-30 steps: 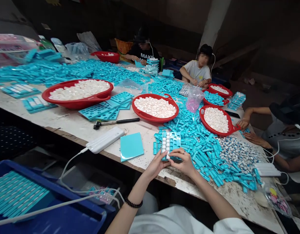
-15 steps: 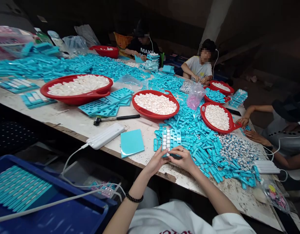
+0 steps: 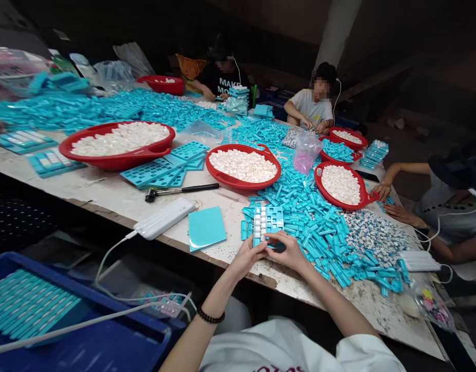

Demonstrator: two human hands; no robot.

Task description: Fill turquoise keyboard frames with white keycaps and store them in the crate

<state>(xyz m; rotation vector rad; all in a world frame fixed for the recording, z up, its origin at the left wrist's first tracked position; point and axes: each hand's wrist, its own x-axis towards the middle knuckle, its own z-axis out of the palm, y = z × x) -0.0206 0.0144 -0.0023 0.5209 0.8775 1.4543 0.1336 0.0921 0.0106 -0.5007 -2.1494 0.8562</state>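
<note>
Cluttered white counter (image 3: 233,219), rectangular blue plastic grid (image 3: 275,218) with small white blocks (image 3: 260,223) near its front edge. Left hand (image 3: 244,257) grips the grid; can't tell if right hand (image 3: 292,253) pinches anything. I'd keep it level.

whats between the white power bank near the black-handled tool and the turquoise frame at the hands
In the head view, a flat turquoise panel lies between the power bank and the frame, with loose turquoise pieces beside the frame.
</note>
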